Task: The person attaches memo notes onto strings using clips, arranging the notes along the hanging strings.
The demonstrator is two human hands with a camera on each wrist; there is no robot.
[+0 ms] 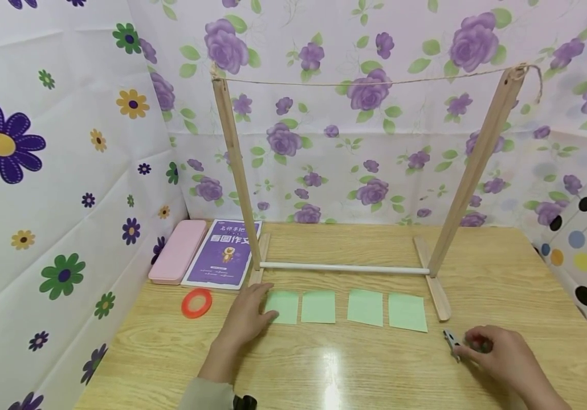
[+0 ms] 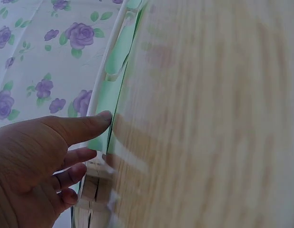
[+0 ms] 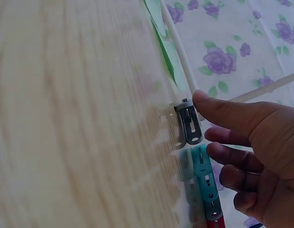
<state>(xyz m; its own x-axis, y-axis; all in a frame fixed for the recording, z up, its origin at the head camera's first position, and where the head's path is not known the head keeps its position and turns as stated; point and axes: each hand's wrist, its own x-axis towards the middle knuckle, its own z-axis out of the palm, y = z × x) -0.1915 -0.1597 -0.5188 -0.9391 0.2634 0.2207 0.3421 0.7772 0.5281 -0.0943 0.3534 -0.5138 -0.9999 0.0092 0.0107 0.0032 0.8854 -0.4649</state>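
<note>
My left hand point(image 1: 244, 313) reaches over the left end of a row of several light green sticky notes point(image 1: 367, 308). Its thumb touches or nearly touches the leftmost note point(image 1: 285, 307), with the other fingers loosely bent by the note's far side. Over on the right, my right hand point(image 1: 501, 353) is beside a grey clothespin point(image 3: 189, 122) lying on the table. Its thumb tip is close to the clip's end, and contact cannot be told. Teal clothespins point(image 3: 204, 171) and a red one point(image 3: 216, 222) lie beside the bent fingers in the right wrist view; in the head view the hand mostly hides them.
Behind the notes stands a wooden frame point(image 1: 478, 159) with a string point(image 1: 365, 83) tied across its tops and a white rod point(image 1: 345, 267) low down. A red tape roll point(image 1: 196, 303), a purple book point(image 1: 224, 256) and a pink case point(image 1: 178, 251) lie at left.
</note>
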